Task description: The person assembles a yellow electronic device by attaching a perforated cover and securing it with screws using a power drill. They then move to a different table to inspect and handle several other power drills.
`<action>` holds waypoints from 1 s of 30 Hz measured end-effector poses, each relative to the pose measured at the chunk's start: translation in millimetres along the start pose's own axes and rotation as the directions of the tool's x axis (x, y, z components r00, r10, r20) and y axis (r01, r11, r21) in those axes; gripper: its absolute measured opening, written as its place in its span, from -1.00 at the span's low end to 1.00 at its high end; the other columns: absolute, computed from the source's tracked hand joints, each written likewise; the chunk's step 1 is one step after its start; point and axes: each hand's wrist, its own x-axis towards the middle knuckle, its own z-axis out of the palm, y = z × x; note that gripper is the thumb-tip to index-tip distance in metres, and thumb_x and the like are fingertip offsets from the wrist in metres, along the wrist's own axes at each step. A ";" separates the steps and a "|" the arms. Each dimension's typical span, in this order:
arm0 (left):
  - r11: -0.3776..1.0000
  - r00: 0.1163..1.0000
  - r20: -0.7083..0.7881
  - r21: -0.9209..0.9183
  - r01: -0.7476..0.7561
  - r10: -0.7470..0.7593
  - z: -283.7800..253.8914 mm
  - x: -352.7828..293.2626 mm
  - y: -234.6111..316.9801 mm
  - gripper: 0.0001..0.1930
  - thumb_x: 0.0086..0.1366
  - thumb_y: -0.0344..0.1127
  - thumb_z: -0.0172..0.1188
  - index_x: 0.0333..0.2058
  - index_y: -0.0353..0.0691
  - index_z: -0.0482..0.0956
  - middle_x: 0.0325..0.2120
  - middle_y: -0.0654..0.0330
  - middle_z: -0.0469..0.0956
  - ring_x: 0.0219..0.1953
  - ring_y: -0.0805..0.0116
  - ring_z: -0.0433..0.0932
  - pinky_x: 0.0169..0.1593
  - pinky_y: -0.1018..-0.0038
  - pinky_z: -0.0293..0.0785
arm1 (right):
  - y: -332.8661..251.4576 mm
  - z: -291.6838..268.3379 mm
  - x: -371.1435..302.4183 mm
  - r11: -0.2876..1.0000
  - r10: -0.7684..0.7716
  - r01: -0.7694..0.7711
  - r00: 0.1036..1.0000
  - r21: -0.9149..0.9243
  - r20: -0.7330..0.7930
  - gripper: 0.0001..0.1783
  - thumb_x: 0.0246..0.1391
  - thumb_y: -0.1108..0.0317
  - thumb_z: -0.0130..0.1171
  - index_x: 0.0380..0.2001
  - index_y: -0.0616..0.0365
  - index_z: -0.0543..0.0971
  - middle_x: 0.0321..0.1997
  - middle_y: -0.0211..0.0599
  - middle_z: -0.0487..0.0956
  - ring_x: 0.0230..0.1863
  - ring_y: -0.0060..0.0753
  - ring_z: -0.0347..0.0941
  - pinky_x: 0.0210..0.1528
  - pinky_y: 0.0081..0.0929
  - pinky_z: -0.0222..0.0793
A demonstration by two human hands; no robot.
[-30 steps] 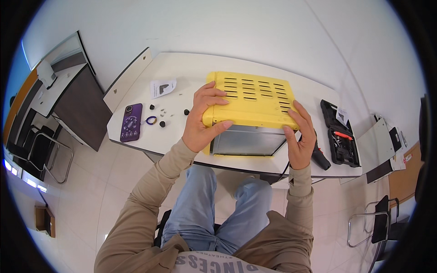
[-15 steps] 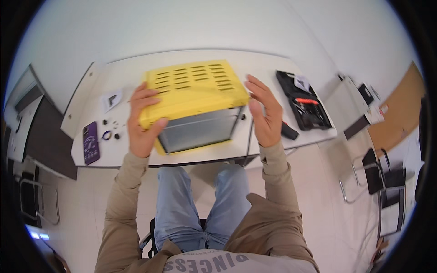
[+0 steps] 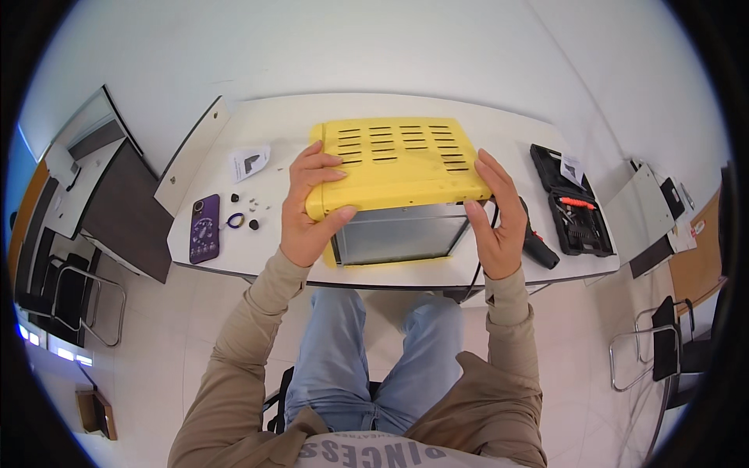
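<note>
A box-shaped appliance with a yellow vented metal cover (image 3: 402, 148) stands near the table's front edge, its grey metal panel (image 3: 402, 238) facing me. At the cover's left end, my left hand (image 3: 314, 199) is closed on the edge, fingers on top and thumb on the front rim. My right hand (image 3: 502, 222) holds the right front corner, with the fingers along the side and the thumb below the front rim. A black cord (image 3: 477, 269) hangs over the table edge beside the right hand. Whether the cover is fastened cannot be seen.
Left on the white table (image 3: 269, 117) are a purple phone (image 3: 205, 228), a paper slip (image 3: 250, 162), a dark ring (image 3: 236, 221), black knobs (image 3: 253, 225) and several small parts. To the right lie a black power screwdriver (image 3: 540, 248) and an open tool case (image 3: 577, 222).
My right hand has come in from beside the cover and now touches its right corner. The left hand keeps its hold. The whole view has shifted, so things appear farther right.
</note>
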 end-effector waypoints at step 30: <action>0.999 0.994 0.093 -0.003 0.051 -0.050 -15.8 4.2 7.9 -0.61 0.08 -0.35 0.28 -0.08 -0.22 0.50 0.09 0.07 0.41 0.37 -0.06 0.08 0.35 0.15 0.06 | 7.4 7.9 -14.0 0.979 0.085 -0.078 0.996 0.186 -0.025 -0.69 0.09 0.43 0.25 -0.07 0.20 0.57 0.19 -0.05 0.45 0.14 -0.11 0.44 0.11 -0.34 0.37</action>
